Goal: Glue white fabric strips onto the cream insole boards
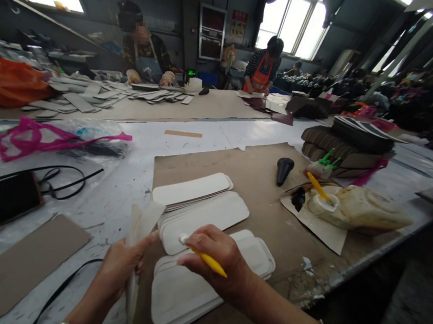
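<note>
My right hand (225, 258) grips a yellow-handled brush (214, 265), with white paste on its tip, just above a middle stack of pale, round-cornered pieces (211, 215). In my left hand (118, 265), pale flat pieces (144, 221) stand on edge, seen nearly side-on; I cannot tell how many. Behind the middle stack lies another pale stack (190, 187). A third pale stack (182, 297) spreads under my right wrist, nearer to me. All three lie on a brown sheet (254, 171).
To the right are a stained plastic container (373, 212) with a yellow stick, a black cone-shaped object (284, 170) and dark stacked pieces (338, 144). A phone (17, 195) and black straps lie left. Two people work across the table; another sits farther back.
</note>
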The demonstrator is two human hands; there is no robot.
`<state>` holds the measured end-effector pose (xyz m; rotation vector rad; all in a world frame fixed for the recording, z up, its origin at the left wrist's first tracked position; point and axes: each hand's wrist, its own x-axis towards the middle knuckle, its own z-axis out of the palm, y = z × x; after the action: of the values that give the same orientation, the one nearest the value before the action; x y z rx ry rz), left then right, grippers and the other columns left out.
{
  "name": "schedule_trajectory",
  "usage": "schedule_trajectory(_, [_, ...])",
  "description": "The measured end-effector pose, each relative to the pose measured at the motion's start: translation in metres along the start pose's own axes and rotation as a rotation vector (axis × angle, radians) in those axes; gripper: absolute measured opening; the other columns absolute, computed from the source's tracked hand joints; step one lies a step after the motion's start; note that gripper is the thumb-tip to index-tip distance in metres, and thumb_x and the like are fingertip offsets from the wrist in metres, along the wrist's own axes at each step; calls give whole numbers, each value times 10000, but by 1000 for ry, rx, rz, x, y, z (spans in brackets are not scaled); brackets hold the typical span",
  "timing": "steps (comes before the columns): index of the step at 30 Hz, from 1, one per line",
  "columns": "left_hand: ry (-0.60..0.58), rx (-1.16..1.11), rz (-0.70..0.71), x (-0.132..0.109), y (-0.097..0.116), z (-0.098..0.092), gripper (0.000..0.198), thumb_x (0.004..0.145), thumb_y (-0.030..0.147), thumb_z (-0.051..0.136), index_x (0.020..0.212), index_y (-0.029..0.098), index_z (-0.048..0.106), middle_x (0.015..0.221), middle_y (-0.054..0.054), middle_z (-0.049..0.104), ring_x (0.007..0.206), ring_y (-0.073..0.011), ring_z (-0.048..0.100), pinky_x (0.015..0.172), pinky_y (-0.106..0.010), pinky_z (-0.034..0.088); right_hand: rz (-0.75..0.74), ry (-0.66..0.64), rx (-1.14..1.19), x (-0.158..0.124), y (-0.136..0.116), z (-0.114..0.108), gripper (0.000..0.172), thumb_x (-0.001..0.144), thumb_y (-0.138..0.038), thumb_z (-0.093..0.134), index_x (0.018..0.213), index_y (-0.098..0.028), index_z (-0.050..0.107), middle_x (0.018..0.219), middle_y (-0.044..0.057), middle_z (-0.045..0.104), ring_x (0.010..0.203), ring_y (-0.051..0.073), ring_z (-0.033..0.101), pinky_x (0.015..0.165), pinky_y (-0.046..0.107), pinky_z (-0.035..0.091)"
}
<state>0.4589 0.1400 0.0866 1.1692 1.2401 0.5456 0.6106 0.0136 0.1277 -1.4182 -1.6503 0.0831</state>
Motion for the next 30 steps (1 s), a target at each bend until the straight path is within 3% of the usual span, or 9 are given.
schedule_trajectory(3, [40, -134, -13, -21, 17, -9, 367, 546, 435, 697, 707, 136, 557, 349, 112, 322, 322, -53, 282, 343, -179, 213, -45, 5, -27, 1, -13, -10, 332, 887, -432, 455, 796, -159, 620, 743, 80, 620, 753, 184, 545, 685, 299, 457])
schedule_trajectory(6, [-20, -202, 11, -41, 23, -16, 412, 572, 439, 684, 827, 134, 577, 386, 109, 349, 347, -59, 315, 344, -176, 262, 15, 1, 10, 0, -12, -31, 301, 900, -399, 440, 781, -178, 607, 727, 61, 610, 751, 180, 537, 690, 303, 447])
schedule_trajectory(9, [-63, -194, 38, -48, 18, -16, 393, 611, 429, 690, 837, 125, 587, 447, 69, 476, 414, -84, 441, 407, -187, 378, 122, 132, 17, -1, 9, -56, 258, 897, -379, 448, 784, -194, 588, 751, 44, 604, 770, 175, 552, 728, 301, 438])
schedule_trajectory(13, [-30, -202, -34, -39, 10, -5, 219, 703, 282, 629, 771, 74, 613, 618, -64, 662, 603, -173, 629, 649, -277, 529, 291, 286, -125, -4, 57, -76, 314, 900, -422, 414, 755, -189, 566, 766, 47, 587, 770, 179, 560, 737, 298, 428])
schedule_trajectory(17, [-12, -162, -36, -23, 9, 9, 162, 763, 190, 578, 709, 50, 638, 670, -101, 692, 641, -155, 643, 682, -238, 516, 298, 297, -289, -8, 96, -75, 394, 900, -492, 359, 724, -198, 553, 738, 51, 593, 732, 179, 560, 721, 302, 432])
schedule_trajectory(21, [21, -149, -101, -14, 11, 15, 157, 783, 143, 556, 722, 30, 645, 654, -99, 693, 617, -142, 640, 657, -220, 512, 276, 296, -329, -11, 110, -70, 413, 876, -541, 377, 721, -205, 561, 725, 58, 608, 719, 189, 557, 715, 312, 432])
schedule_trajectory(26, [-17, -133, -110, -11, 7, 16, 181, 794, 160, 555, 784, 3, 645, 722, -123, 701, 666, -146, 651, 685, -213, 517, 343, 257, -330, -10, 108, -60, 425, 864, -551, 400, 724, -187, 571, 729, 64, 613, 699, 189, 549, 707, 317, 419])
schedule_trajectory(30, [-31, -142, -82, -11, 3, 13, 198, 770, 208, 590, 776, 19, 648, 723, -113, 697, 666, -144, 647, 680, -212, 519, 560, 287, -34, 3, 85, -48, 488, 811, -618, 435, 692, -168, 581, 683, 54, 606, 649, 176, 562, 647, 291, 436])
